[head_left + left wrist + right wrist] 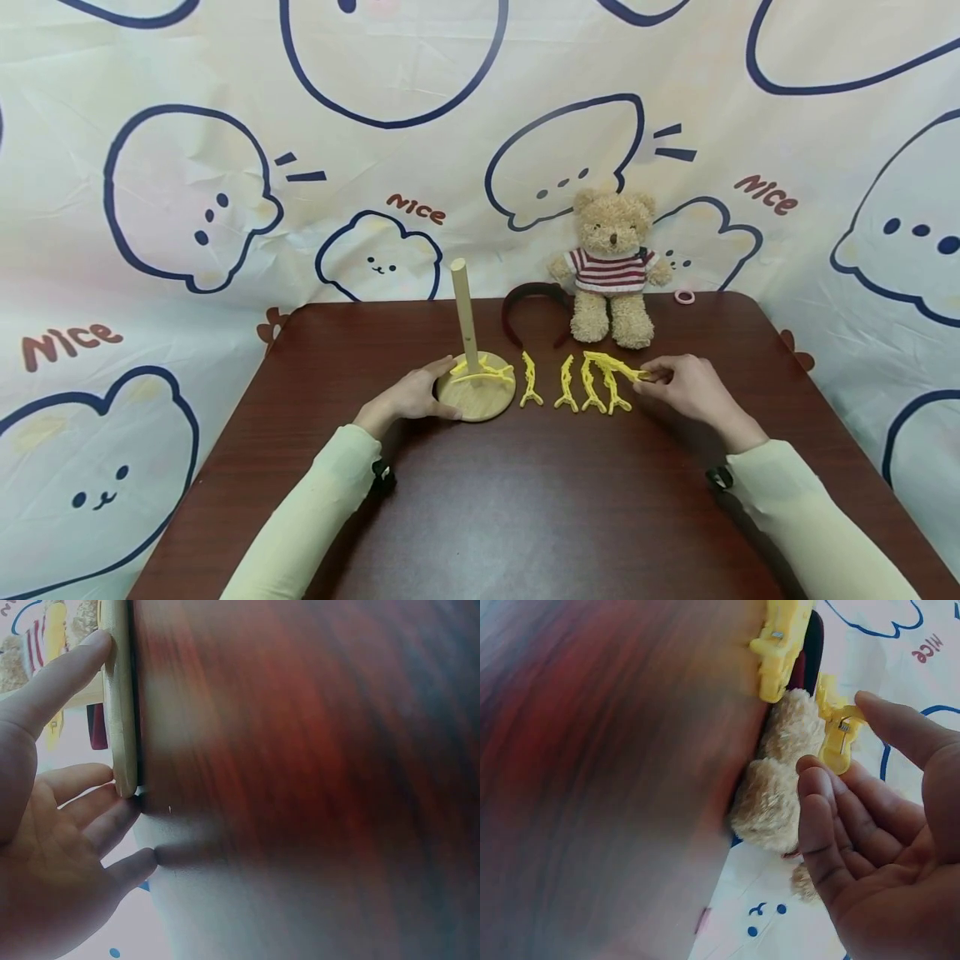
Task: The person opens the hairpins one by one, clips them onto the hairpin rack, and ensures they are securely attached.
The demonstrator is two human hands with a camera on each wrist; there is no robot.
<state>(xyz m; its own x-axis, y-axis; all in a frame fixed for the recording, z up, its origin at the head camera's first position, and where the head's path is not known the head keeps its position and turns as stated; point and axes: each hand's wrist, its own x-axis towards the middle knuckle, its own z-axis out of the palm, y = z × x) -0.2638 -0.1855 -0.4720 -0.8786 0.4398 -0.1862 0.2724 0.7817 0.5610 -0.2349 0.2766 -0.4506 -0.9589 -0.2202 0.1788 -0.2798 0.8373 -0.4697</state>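
The wooden stand (477, 402), a round base with an upright post, is at the middle of the table. My left hand (414, 392) grips its rim, thumb and fingers spread around the left side; in the left wrist view the thumb presses on the base (120, 712). Yellow clips (491, 377) lie around the foot of the post. My right hand (693, 392) pinches the end of a yellow spring clip (838, 742) between thumb and fingers. The held clip is above a row of similar yellow clips (530, 379) to the right of the stand.
A teddy bear (613, 275) in a striped shirt sits at the back of the table. Beside it is a dark red headband (510, 321), and a pink ring (684, 297) is near the back right edge. A patterned cloth (390, 167) hangs behind.
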